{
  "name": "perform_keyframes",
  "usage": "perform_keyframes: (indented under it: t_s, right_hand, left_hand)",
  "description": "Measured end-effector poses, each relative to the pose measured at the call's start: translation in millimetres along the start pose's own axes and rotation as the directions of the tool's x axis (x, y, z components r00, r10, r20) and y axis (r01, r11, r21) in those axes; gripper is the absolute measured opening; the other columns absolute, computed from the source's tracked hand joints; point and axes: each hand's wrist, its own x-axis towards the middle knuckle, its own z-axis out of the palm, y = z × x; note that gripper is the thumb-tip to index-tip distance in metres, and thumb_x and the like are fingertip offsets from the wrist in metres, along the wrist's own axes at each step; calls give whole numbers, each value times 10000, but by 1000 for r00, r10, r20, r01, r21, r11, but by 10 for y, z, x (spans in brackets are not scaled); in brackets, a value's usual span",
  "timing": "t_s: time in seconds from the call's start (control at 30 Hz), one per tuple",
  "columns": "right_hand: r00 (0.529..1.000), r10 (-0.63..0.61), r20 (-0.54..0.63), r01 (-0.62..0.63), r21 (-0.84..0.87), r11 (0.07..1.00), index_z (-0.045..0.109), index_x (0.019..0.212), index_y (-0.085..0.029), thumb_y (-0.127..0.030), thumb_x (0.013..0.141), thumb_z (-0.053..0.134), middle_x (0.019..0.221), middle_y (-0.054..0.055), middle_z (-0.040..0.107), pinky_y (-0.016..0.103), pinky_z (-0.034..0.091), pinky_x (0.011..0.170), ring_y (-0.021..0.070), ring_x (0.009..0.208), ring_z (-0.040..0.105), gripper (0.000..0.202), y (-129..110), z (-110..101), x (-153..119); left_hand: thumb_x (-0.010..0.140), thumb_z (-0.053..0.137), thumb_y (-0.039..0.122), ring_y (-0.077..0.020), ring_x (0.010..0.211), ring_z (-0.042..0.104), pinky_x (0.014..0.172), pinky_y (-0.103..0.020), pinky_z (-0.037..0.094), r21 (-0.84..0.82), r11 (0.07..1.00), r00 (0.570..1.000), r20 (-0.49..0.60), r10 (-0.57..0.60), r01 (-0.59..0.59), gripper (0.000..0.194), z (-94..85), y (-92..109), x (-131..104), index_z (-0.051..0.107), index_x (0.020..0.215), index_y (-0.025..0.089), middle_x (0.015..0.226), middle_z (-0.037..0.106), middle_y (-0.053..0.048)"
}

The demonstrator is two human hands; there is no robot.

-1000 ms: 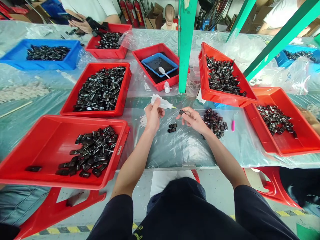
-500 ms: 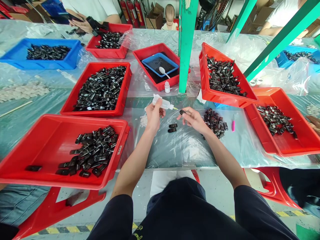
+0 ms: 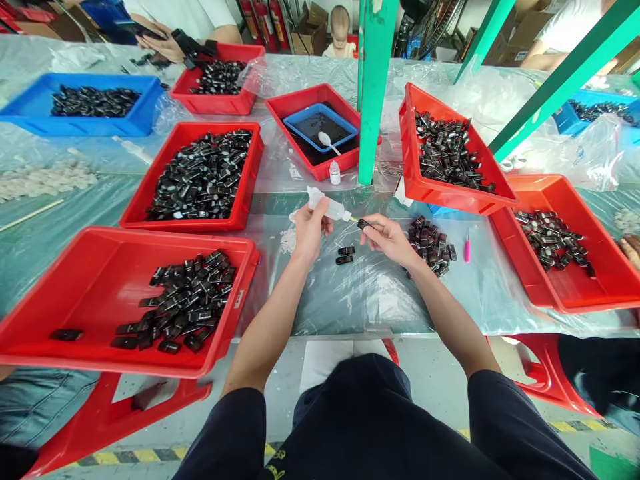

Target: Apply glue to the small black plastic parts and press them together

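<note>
My left hand (image 3: 310,230) is closed round a translucent squeeze bottle (image 3: 334,209), tilted sideways with its thin yellowish needle tip towards the right. Between the fingers of my right hand (image 3: 385,237) is a small black plastic part (image 3: 364,225). The needle tip reaches the part's near end; whether it touches I cannot tell. Below, on the plastic-covered table, lie two black parts (image 3: 345,255) side by side. A loose heap of dark parts (image 3: 430,247) lies just right of my right hand. White bits (image 3: 287,241) are scattered beside my left hand.
Red bins (image 3: 200,230) of black parts flank me on the left, with more red bins (image 3: 560,303) on the right. A green post (image 3: 373,100) rises ahead beside a small white bottle (image 3: 335,173). A pink-handled tool (image 3: 467,251) lies at right. Other people sit across the table.
The squeeze bottle has shifted slightly right, bringing its needle tip up to the black part. My right hand has turned the part a little. Both hands keep their holds.
</note>
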Motion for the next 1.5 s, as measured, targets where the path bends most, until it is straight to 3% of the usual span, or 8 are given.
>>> perform_keyframes:
  t_s: [0.2,0.63,1.5]
  right_hand:
    - [999,-42,4,42,0,999,612,1140,-192,-618,953,648,726,-29,629,228,341,479,67,515,460,467,23,-2,11]
    - [1000,-12,-11,12,11,1000,586,1159,-211,-635,915,687,819,1,703,231,341,481,78,548,504,499,-20,12,-9]
    - [1000,1,-4,-1,5,1000,607,1157,-208,-618,902,711,800,2,714,234,359,499,86,552,509,494,-43,11,-12]
  left_hand:
    - [777,779,639,-73,427,480,405,-220,300,1,1000,1000,-1,-6,6,485,11,15,-11,624,734,182,529,523,38]
    - [762,788,672,-76,414,476,389,-222,283,-49,998,999,-24,42,-43,519,37,12,-28,628,729,180,530,523,36]
    - [739,820,640,-63,413,441,400,-213,290,4,996,996,6,94,-94,500,-1,56,-22,633,743,176,515,518,42]
